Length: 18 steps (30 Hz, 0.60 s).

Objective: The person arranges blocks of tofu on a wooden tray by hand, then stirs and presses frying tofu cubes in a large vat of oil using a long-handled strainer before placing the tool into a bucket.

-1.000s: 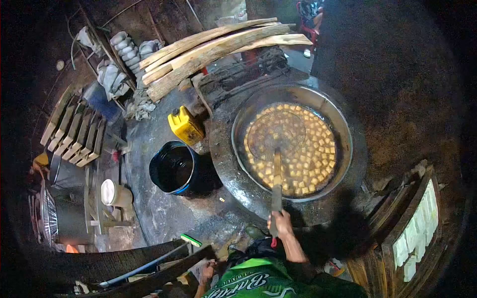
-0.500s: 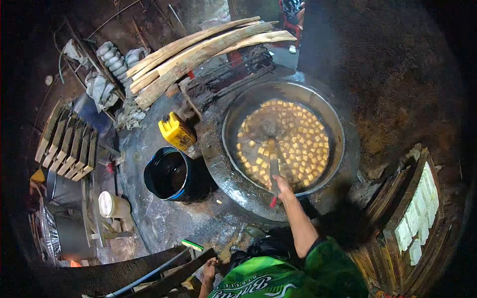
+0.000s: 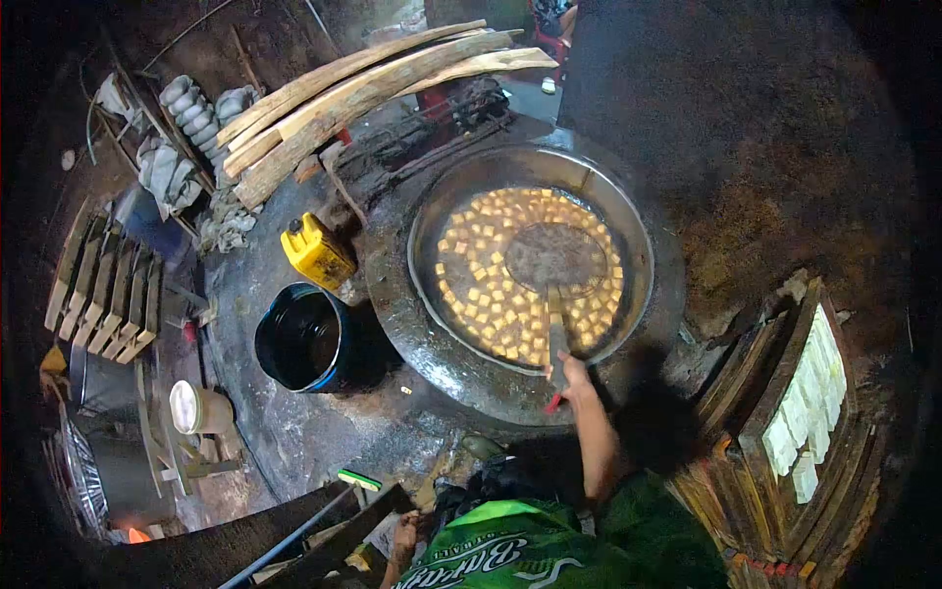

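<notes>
My right hand (image 3: 572, 378) is closed around the handle of a large round skimmer (image 3: 555, 257). Its mesh head lies at the surface of dark, bubbling liquid in a wide metal pan (image 3: 628, 201). Many golden cubes (image 3: 479, 299), resembling fried tofu, float around the mesh. No cubes stand out on the mesh itself. Low at my left side, my left hand (image 3: 403, 535) hangs with curled fingers near the end of a dark wooden board (image 3: 378, 515). Whether it holds anything is hidden.
Left of the pan stand a yellow jerrycan (image 3: 319, 255) and a dark open drum (image 3: 341, 348). Split wood planks (image 3: 358, 108) lie beyond. Wooden frames with white slabs (image 3: 810, 417) are at right. A white bucket (image 3: 206, 409) and brush (image 3: 359, 480) are at left. A person (image 3: 561, 18) sits far back.
My right hand has swung the skimmer rightward through the pan, and its mesh now shows as a clear round disc. The whole view has shifted slightly. My left hand stays low at my side.
</notes>
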Motion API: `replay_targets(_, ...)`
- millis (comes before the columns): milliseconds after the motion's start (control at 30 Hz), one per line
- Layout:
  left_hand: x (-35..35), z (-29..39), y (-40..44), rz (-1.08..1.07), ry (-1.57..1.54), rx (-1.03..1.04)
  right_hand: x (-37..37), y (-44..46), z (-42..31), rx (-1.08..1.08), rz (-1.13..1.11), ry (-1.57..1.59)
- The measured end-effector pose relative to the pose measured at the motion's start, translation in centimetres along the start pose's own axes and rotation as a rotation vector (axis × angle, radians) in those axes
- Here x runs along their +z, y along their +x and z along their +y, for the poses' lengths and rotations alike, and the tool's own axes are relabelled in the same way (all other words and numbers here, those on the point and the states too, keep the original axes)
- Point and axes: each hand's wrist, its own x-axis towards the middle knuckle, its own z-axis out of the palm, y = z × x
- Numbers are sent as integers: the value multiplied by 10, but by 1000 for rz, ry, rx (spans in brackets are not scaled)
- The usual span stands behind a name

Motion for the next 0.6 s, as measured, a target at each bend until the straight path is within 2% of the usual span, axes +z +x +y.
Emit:
replay_targets(100, 36, 44, -16, 13, 124, 61, 13, -18, -6, -23, -12, 9)
replay_targets(167, 59, 73, -26, 151, 172, -19, 17, -39, 16, -43, -102, -13)
replay_targets(200, 64, 82, -29, 145, 188, -70, 29, -59, 23, -81, -72, -70)
replay_targets(333, 48, 46, -16, 93, 106, 67, 65, -83, 41, -121, -81, -179)
replay_targets(400, 38, 27, -14, 77, 143, 189, 61, -49, 51, -115, -78, -202)
replay_targets(433, 39, 27, -15, 72, 147, 188, 54, -14, 60, -104, -57, -283)
replay_targets(500, 43, 30, -28, 91, 167, 101, 54, 5, 60, -93, -37, -362)
replay_targets(533, 53, 50, -47, 77, 199, 1, 66, 4, 51, 7, -45, -335)
replay_targets(567, 51, 52, -47, 79, 197, 2, 76, 5, 42, 107, -56, -311)
replay_targets(600, 48, 56, -47, 105, 56, -170, 80, 11, 40, 63, -71, -310)
